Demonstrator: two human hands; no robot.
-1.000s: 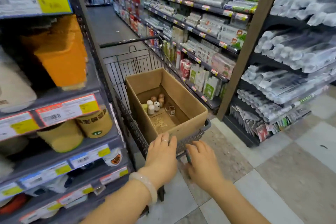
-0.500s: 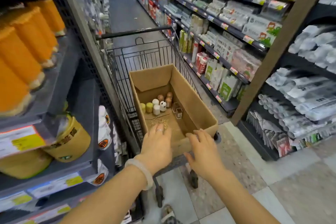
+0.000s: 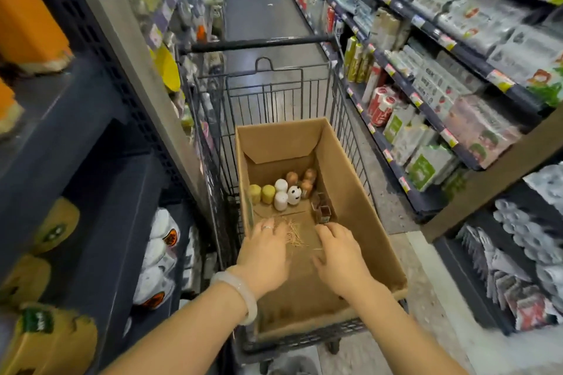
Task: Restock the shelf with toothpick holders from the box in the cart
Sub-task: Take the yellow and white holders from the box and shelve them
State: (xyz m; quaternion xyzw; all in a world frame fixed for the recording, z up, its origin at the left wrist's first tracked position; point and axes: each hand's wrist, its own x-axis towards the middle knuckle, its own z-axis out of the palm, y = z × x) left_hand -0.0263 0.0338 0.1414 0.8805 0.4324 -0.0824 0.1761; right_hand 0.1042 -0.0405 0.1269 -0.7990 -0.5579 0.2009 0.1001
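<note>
— Where are the toothpick holders (image 3: 281,192) sitting?
— Upright, long axes vertical, clustered at the far end of the box (image 3: 362,210), which is lying lengthwise in the cart (image 3: 274,94).
— And the hands?
— The left hand (image 3: 263,256) and right hand (image 3: 341,256) are both reaching in, fingers loosely spread, gripping nothing, over loose toothpicks (image 3: 294,233).
— Room?
— Bare cardboard floor is lying nearer; the shelf (image 3: 100,179) is standing just left.
</note>
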